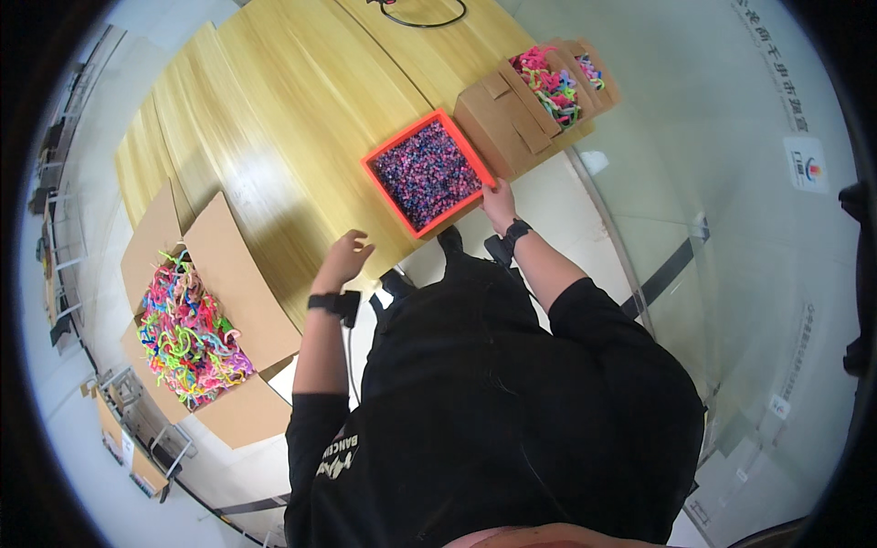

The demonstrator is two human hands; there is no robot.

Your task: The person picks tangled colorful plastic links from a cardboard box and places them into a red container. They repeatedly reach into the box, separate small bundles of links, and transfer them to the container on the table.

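Observation:
A shallow orange-red square tray (388,200) sits near the front edge of the wooden table (294,137). Small beads (428,175) in pink, purple and dark blue spread across its inside. My right hand (500,204) grips the tray's near right corner, with the thumb on the rim and the other fingers mostly hidden. To the left of the tray, my left hand (347,258) hovers by the table's front edge. Its fingers are loosely bent and apart, and I see nothing in them. Each wrist wears a black strap with a small device.
Left of me stands an open cardboard box (236,281) heaped with colourful fuzzy stems, probably chenille. Close to the tray's right side are cardboard boxes (497,123) holding similar fuzzy pieces. A black cable (428,25) loops at the table's far side. Glass panels (726,226) rise at right.

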